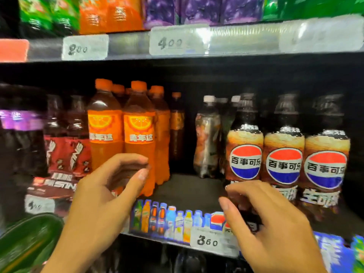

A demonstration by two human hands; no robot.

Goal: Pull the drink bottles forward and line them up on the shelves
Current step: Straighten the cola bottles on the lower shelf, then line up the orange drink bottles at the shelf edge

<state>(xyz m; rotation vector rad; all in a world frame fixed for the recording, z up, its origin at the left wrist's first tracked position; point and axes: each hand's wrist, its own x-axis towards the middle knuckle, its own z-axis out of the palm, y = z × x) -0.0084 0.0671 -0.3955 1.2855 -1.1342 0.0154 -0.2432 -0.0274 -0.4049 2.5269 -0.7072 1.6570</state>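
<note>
1. Orange soda bottles (138,134) stand in a tight group on the middle shelf (189,192), two at the front with more behind them; the front pair sits close to the shelf's edge.
2. Dark cola bottles (283,152) with red, white and blue round labels form a row of three at the right, also near the front edge.
3. Between the two groups is a bare gap of shelf, and a lone pale-capped bottle (206,138) stands far back in it.
4. Left hand (102,194) is raised in front of the orange bottles, fingers curled and thumb apart, loosely cupped and gripping nothing; whether its fingertips touch the front bottle cannot be told.
5. Right hand (262,219) hovers before the lowest part of the leftmost cola bottle, fingers bent and parted, empty; contact with the bottle cannot be told.
6. A price tag (208,242) reading 360 hangs on the shelf edge beside a strip of small drink pictures (167,219).
</note>
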